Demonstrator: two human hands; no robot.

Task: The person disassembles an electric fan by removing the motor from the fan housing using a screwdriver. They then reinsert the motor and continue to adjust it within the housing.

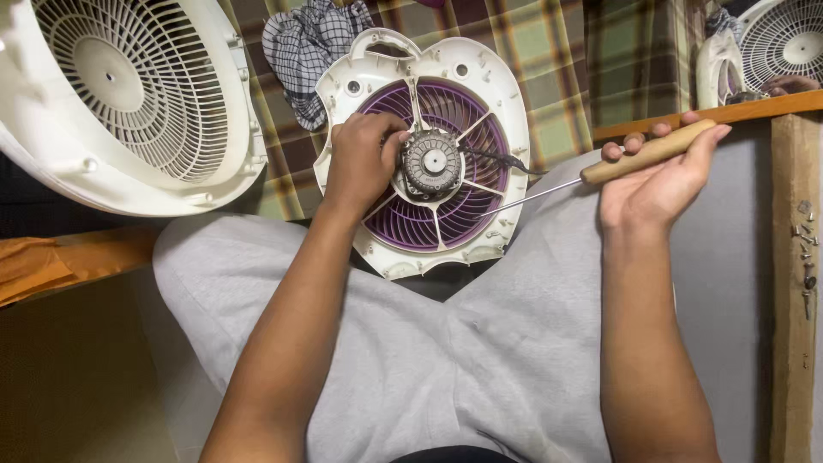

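In the head view, a white fan housing [426, 154] rests on the person's lap in grey trousers [446, 343], lying flat with its inner side up. It is roughly heart-shaped, with screw posts around its rim, and white spokes run from that rim to the middle across a purple slatted grille [429, 219]. At the centre sits a round grey motor [431, 160] with a ribbed metal ring and a pale hub; a dark wire [501, 159] trails from it toward the right hand.

The left hand [360, 163] lies on the housing with its fingers curled against the near edge of the motor, touching it; whether it truly grips the motor cannot be told. The right hand [656, 184] is clenched loosely around the wooden handle of a screwdriver [600, 171], held up and to the side of the housing. The thin metal shaft slants down toward the housing, its tip near the rim on the right-hand side.

Beyond the left hand stands a large white fan grille [129, 94], tilted. Above the housing lies a checked cloth [309, 51] on a plaid spread [549, 69]. Past the right hand, small screws [806, 249] lie on a wooden plank [793, 300], and another white fan [771, 43] shows at the far corner.
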